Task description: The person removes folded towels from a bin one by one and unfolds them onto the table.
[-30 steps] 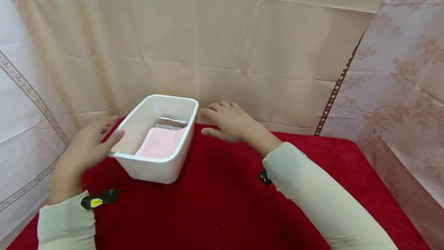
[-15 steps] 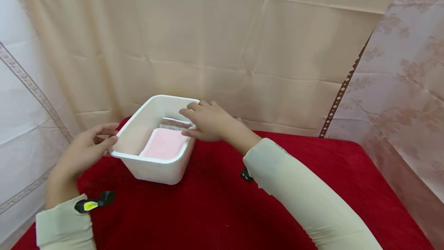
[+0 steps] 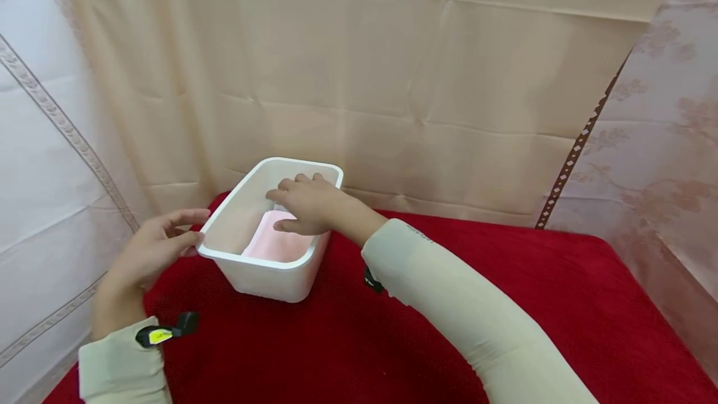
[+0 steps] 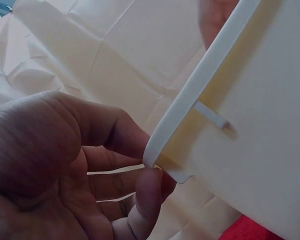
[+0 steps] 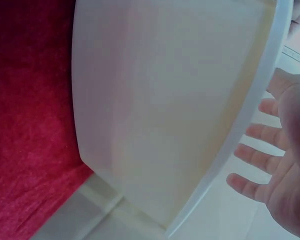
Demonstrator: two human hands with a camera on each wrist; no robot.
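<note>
A white plastic tub (image 3: 266,280) stands on the red cloth at the left. My left hand (image 3: 148,251) pinches its rim at the near left corner; the left wrist view shows thumb and fingertips (image 4: 149,187) meeting at the rim. Over the tub's far right side reaches my right hand (image 3: 311,206), fingers spread and a little bent, holding nothing visible. Below that hand, on the tub floor, lies a flat pink piece (image 3: 272,245) that looks like folded fabric. In the right wrist view the right hand's fingers (image 5: 257,159) show beyond the tub's rim.
Red cloth (image 3: 449,285) covers the table, stretching to the right of the tub. A beige curtain (image 3: 392,80) hangs close behind, and pale patterned curtains (image 3: 662,173) flank both sides.
My right hand has moved left, from beside the tub to over its inside, hiding the brown-and-white item there. The left hand has come to the rim and taken hold of it.
</note>
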